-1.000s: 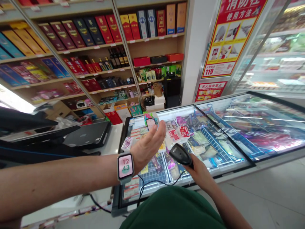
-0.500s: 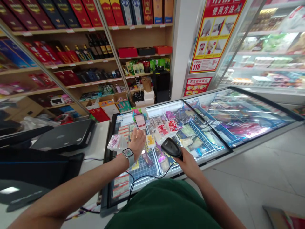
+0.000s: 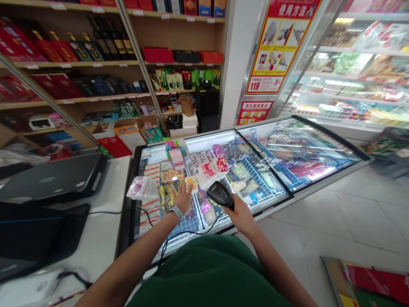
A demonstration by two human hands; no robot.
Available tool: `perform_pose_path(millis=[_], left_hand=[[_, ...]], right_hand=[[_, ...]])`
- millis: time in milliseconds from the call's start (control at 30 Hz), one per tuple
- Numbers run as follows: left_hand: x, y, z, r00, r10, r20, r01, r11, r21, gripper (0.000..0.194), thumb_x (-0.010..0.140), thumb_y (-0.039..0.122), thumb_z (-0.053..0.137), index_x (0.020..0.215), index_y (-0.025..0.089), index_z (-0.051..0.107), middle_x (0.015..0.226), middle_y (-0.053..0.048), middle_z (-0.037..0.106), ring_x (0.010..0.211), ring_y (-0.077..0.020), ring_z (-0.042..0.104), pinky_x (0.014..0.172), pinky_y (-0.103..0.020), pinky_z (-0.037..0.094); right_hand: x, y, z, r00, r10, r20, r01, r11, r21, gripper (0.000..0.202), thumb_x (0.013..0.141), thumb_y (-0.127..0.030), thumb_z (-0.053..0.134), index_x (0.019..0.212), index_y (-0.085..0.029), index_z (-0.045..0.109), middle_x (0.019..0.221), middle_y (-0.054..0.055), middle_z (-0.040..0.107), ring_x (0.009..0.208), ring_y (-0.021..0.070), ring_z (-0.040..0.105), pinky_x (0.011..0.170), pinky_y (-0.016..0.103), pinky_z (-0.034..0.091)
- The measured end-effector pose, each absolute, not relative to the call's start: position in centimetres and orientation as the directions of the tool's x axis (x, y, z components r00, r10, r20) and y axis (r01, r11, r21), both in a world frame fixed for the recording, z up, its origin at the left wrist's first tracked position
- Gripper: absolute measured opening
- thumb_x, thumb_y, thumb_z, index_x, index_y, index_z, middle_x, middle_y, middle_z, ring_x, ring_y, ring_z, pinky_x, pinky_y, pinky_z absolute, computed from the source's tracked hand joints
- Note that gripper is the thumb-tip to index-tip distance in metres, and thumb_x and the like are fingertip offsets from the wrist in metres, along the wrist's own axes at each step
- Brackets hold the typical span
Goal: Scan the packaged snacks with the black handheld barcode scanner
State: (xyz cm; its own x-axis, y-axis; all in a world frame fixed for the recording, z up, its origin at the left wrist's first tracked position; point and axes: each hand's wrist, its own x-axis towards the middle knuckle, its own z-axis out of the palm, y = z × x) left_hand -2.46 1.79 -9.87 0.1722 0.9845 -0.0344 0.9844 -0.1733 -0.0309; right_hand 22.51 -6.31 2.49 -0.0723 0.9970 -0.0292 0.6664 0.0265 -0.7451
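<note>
My right hand [image 3: 242, 214] grips a black barcode scanner [image 3: 220, 194] over the glass top of a chest freezer [image 3: 200, 140]. Its black cable [image 3: 191, 233] runs down to the left. My left hand [image 3: 182, 198], with a watch [image 3: 177, 212] on its wrist, has its fingers spread over the glass. The fingertips are at a small yellow-and-white pack [image 3: 192, 183]; whether they press on it I cannot tell. Beyond lies a pale pink-white flat item [image 3: 177, 158], partly blurred out, beside a colourful green-and-pink thing [image 3: 168, 146].
Clear packs with red labels [image 3: 212, 169] and a clear bag of pink-and-white pieces [image 3: 142, 187] lie on the freezer glass. At left, a white counter [image 3: 110, 187] bears a closed black laptop [image 3: 57, 177]. Stocked shelves [image 3: 96, 64] stand behind.
My left hand has come back from the pale flat item to the yellow-and-white pack, and its fingers have spread. The scanner stays in my right hand. The view has tilted down.
</note>
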Motion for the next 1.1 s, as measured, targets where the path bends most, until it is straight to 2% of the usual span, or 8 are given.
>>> perform_pose_path(millis=[100,233,400,533,633,800,933,1100], left_hand=[[-2.4,1.8,-11.1,0.178,0.981,-0.076,0.984,-0.18,-0.015,0.085,0.073,0.03,0.068,0.147,0.028,0.029,0.156,-0.016,0.02,0.142,-0.0376,0.022,0.106,-0.067,0.017],[-2.9,1.7,-11.6,0.179,0.979,-0.094,0.984,-0.18,-0.002,0.083,0.073,0.028,0.068,0.147,0.03,0.03,0.156,-0.016,0.021,0.142,-0.0372,0.022,0.107,-0.067,0.016],[-3.7,1.4,-10.8,0.211,0.974,-0.088,0.978,-0.211,0.01,0.068,0.078,0.028,0.061,0.142,0.025,0.038,0.152,-0.017,0.031,0.138,-0.0357,0.03,0.106,-0.064,0.023],[-4.4,3.2,-9.3,0.245,0.967,-0.072,0.97,-0.244,0.018,0.062,0.083,0.022,0.051,0.143,0.018,0.036,0.15,-0.019,0.033,0.137,-0.0342,0.031,0.104,-0.056,0.032],[-5.0,5.8,-8.3,0.302,0.948,-0.096,0.953,-0.301,0.022,0.063,0.082,0.01,0.046,0.143,0.024,0.036,0.151,-0.016,0.033,0.138,-0.033,0.03,0.102,-0.054,0.035],[-5.8,9.6,-7.5,0.443,0.878,-0.179,0.896,-0.443,0.044,0.062,0.083,0.007,0.046,0.136,0.038,0.044,0.149,-0.008,0.039,0.135,-0.0298,0.037,0.101,-0.053,0.035],[-5.8,11.0,-7.5,0.501,0.836,-0.224,0.863,-0.503,0.049,0.059,0.082,0.006,0.045,0.134,0.035,0.048,0.147,-0.01,0.042,0.133,-0.03,0.039,0.1,-0.052,0.035],[-6.0,11.2,-8.1,0.512,0.823,-0.249,0.855,-0.515,0.057,0.057,0.084,0.01,0.043,0.138,0.029,0.044,0.132,-0.012,0.055,0.123,-0.028,0.049,0.099,-0.048,0.036]], right_hand=[[22.4,-6.3,2.6,-0.073,0.997,-0.037,0.663,0.021,-0.748,0.025,0.082,-0.025,0.057,0.105,-0.018,0.054,0.099,0.008,0.063,0.094,0.0249,0.059,0.081,0.034,0.044],[22.4,-6.5,2.7,-0.081,0.996,-0.041,0.645,0.021,-0.764,0.025,0.082,-0.024,0.056,0.106,-0.018,0.055,0.1,0.008,0.063,0.094,0.0239,0.06,0.081,0.033,0.044],[22.6,-6.6,2.6,-0.064,0.997,-0.044,0.662,0.01,-0.75,0.024,0.082,-0.023,0.057,0.105,-0.017,0.055,0.101,0.009,0.063,0.096,0.0243,0.059,0.082,0.034,0.044],[22.5,-6.6,2.5,-0.086,0.996,-0.018,0.656,0.043,-0.753,0.021,0.083,-0.025,0.057,0.103,-0.017,0.055,0.1,0.009,0.062,0.096,0.0236,0.059,0.082,0.033,0.043],[22.3,-6.6,2.5,-0.092,0.996,-0.015,0.656,0.05,-0.753,0.022,0.082,-0.024,0.058,0.102,-0.016,0.055,0.099,0.009,0.062,0.095,0.0234,0.059,0.082,0.033,0.043],[22.1,-6.9,3.1,-0.078,0.997,-0.022,0.654,0.035,-0.756,0.024,0.082,-0.022,0.057,0.106,-0.017,0.055,0.1,0.008,0.062,0.094,0.0222,0.059,0.081,0.031,0.043],[22.4,-7.0,3.0,-0.052,0.999,-0.015,0.657,0.023,-0.753,0.024,0.083,-0.023,0.057,0.106,-0.018,0.055,0.098,0.007,0.062,0.092,0.022,0.059,0.08,0.031,0.043],[22.7,-7.1,2.4,-0.034,0.999,-0.022,0.661,0.006,-0.751,0.025,0.082,-0.021,0.058,0.106,-0.017,0.055,0.1,0.008,0.062,0.095,0.0228,0.059,0.082,0.032,0.043]])
